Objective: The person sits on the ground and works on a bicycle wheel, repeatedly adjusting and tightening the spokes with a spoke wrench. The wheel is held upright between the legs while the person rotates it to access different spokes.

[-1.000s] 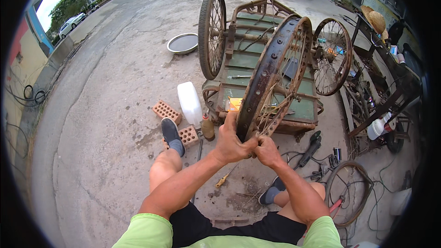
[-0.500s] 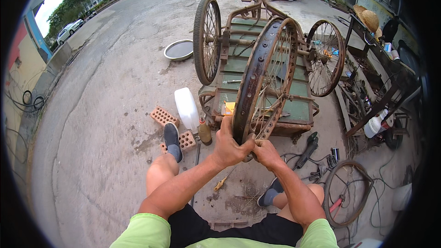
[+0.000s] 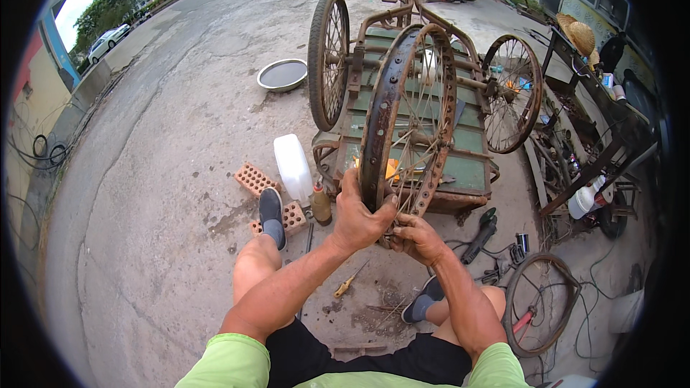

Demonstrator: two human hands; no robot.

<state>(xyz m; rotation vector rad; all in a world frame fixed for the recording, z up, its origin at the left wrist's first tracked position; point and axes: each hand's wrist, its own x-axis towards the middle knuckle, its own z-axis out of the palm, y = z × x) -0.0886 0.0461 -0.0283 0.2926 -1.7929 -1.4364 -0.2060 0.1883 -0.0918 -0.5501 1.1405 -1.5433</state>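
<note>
Lime-green cloth top, plain short sleeves ending above elbows. Left hand and right hand bare, forearms likewise. Plain black cloth shorts, hems above knees. Dark grey low-cut shoes, thin paler sole edge. Blue-grey fabric socks above shoes.
</note>
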